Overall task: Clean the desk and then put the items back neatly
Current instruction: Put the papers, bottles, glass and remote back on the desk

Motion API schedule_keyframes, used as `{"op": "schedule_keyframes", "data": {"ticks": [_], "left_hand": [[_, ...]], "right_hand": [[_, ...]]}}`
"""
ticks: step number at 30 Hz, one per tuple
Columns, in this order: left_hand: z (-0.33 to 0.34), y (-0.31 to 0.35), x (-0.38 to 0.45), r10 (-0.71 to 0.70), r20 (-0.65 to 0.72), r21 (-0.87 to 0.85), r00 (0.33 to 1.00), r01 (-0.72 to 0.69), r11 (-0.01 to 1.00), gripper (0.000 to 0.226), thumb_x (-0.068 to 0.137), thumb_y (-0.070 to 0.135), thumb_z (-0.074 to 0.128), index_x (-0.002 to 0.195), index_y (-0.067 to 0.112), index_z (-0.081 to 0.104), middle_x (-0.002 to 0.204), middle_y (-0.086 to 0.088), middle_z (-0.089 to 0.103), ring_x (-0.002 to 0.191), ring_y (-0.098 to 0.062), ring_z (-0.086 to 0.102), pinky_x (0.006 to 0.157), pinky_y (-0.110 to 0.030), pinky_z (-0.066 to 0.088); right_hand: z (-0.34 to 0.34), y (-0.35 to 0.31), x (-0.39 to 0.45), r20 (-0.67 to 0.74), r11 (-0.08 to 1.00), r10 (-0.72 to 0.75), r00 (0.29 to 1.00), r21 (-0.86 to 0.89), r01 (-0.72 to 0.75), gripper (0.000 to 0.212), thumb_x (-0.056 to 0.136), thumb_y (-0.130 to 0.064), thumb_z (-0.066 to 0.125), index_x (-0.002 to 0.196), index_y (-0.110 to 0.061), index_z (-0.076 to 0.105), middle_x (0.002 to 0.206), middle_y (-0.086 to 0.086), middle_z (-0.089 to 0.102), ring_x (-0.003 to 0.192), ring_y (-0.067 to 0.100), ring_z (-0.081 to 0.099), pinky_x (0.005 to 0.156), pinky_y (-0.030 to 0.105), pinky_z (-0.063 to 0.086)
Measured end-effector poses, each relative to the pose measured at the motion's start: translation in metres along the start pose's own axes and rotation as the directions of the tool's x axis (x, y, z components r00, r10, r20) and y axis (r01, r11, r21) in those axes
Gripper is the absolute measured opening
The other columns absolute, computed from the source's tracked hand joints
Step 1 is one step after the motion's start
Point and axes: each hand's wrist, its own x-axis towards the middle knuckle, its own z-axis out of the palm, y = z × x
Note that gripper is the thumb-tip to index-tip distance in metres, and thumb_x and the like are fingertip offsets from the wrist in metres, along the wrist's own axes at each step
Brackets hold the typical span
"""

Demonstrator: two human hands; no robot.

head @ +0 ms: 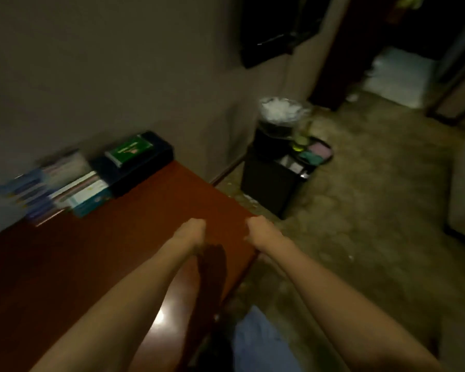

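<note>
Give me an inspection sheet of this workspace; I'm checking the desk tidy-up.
Surface: red-brown wooden desk, glossy, mostly bare.
Job's things: blurred stack of books and dark box with a green packet on top, along the wall.
Clutter: nothing seen on the desk.
Grip: left hand and right hand curled near the desk's end; blur hides any held item.
Cables: nothing seen.
Surroundings: black bin with white waste, dark cabinet, worn floor.

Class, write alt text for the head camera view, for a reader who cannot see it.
Two bare forearms reach over a reddish-brown desk, the left hand and right hand both curled near its far edge; the blur hides whether they hold anything. Books and a dark box line the wall, and a black bin stands on the floor beyond.
</note>
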Motion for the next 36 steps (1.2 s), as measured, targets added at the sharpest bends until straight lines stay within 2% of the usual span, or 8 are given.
{"op": "schedule_keyframes", "data": {"ticks": [2,6,9,14,18,22,27,36], "left_hand": [[-0.002,0.061,0.002,0.139,0.034,0.067,0.990,-0.141,0.988,0.005,0.091,0.008,0.053,0.093,0.013,0.051,0.095,-0.004,0.053,0.074,-0.013,0.051,0.054,-0.021,0.043],[0.011,0.193,-0.009,0.368,0.081,0.094,0.926,-0.375,0.922,0.023,0.091,0.015,0.054,0.113,0.009,0.059,0.112,-0.010,0.058,0.105,-0.027,0.058,0.088,-0.036,0.051],[0.043,0.294,-0.021,0.492,0.119,0.204,0.863,-0.506,0.838,0.026,0.087,0.017,0.058,0.112,0.011,0.062,0.115,-0.009,0.062,0.105,-0.027,0.059,0.087,-0.034,0.050],[0.120,0.470,-0.065,0.668,0.254,0.279,0.699,-0.715,0.641,0.032,0.088,0.010,0.055,0.117,0.001,0.061,0.120,-0.016,0.062,0.111,-0.028,0.058,0.086,-0.031,0.046],[0.203,0.589,-0.138,0.781,0.383,0.253,0.493,-0.869,0.425,0.026,0.086,0.012,0.054,0.108,0.001,0.063,0.113,-0.016,0.064,0.103,-0.029,0.060,0.080,-0.033,0.047],[0.283,0.672,-0.212,0.801,0.536,0.223,0.266,-0.960,0.170,0.033,0.083,0.020,0.060,0.115,0.011,0.060,0.119,-0.005,0.061,0.106,-0.026,0.058,0.089,-0.032,0.048],[0.367,0.743,-0.284,0.758,0.644,0.240,0.102,-0.968,-0.075,0.036,0.088,0.018,0.060,0.122,0.011,0.056,0.128,-0.010,0.055,0.116,-0.026,0.052,0.094,-0.033,0.045],[0.503,0.813,-0.323,0.638,0.770,0.185,-0.015,-0.952,-0.245,0.038,0.085,0.014,0.059,0.123,0.011,0.052,0.125,-0.012,0.056,0.113,-0.028,0.055,0.091,-0.034,0.046]], "right_hand": [[-0.011,0.051,-0.033,-0.084,0.994,0.098,0.992,0.063,-0.092,0.021,0.090,-0.012,0.051,0.103,0.000,0.064,0.109,0.020,0.064,0.102,0.033,0.061,0.075,0.032,0.045],[-0.017,0.158,-0.108,-0.157,0.933,0.338,0.928,0.183,-0.309,0.027,0.092,-0.015,0.051,0.112,0.000,0.062,0.115,0.021,0.063,0.106,0.032,0.061,0.082,0.031,0.048],[-0.012,0.236,-0.174,-0.177,0.862,0.485,0.857,0.265,-0.433,0.033,0.091,-0.023,0.056,0.116,-0.003,0.063,0.119,0.019,0.062,0.109,0.031,0.060,0.087,0.032,0.047],[0.016,0.368,-0.303,-0.160,0.679,0.711,0.685,0.413,-0.607,0.029,0.091,-0.019,0.053,0.112,-0.004,0.065,0.115,0.018,0.065,0.108,0.031,0.062,0.086,0.034,0.049],[0.055,0.439,-0.428,-0.116,0.459,0.871,0.477,0.538,-0.707,0.032,0.094,-0.019,0.051,0.123,-0.005,0.057,0.125,0.016,0.058,0.113,0.031,0.056,0.093,0.035,0.043],[0.095,0.472,-0.535,-0.042,0.234,0.962,0.270,0.638,-0.734,0.038,0.093,-0.025,0.055,0.127,-0.010,0.053,0.132,0.010,0.052,0.119,0.027,0.051,0.094,0.033,0.042],[0.153,0.487,-0.623,0.100,-0.036,0.994,0.053,0.728,-0.685,0.034,0.092,-0.022,0.056,0.123,-0.007,0.055,0.129,0.014,0.052,0.117,0.028,0.051,0.091,0.031,0.043],[0.233,0.544,-0.683,0.390,-0.331,0.920,-0.032,0.733,-0.594,0.039,0.094,-0.028,0.054,0.127,-0.008,0.051,0.132,0.013,0.050,0.118,0.028,0.051,0.093,0.034,0.042]]}}
